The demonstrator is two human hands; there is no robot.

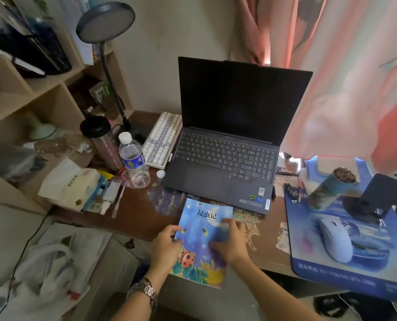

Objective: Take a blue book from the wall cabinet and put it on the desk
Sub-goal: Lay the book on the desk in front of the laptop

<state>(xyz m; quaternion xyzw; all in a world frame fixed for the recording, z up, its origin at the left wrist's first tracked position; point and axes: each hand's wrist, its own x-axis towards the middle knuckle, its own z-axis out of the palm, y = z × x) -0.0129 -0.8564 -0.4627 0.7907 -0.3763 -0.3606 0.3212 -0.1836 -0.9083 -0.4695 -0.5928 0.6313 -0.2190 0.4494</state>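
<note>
A blue book [200,230] with a ladybird and flowers on its cover lies at the front edge of the brown desk [135,218], just in front of the laptop; its near end hangs past the desk edge. My left hand [167,244] grips the book's left edge, thumb on the cover. My right hand [230,242] rests flat on the cover's right half, fingers spread and blurred. A metal watch sits on my left wrist. The wall cabinet [30,93] stands at the left with books on its upper shelf.
An open dark laptop [227,140] fills the desk's middle, a white keyboard [162,140] beside it. A water bottle [133,161], a tumbler [102,142], a desk lamp [107,42] and a tissue pack [72,184] crowd the left. At the right a blue mouse mat [345,258] carries a white mouse [335,242].
</note>
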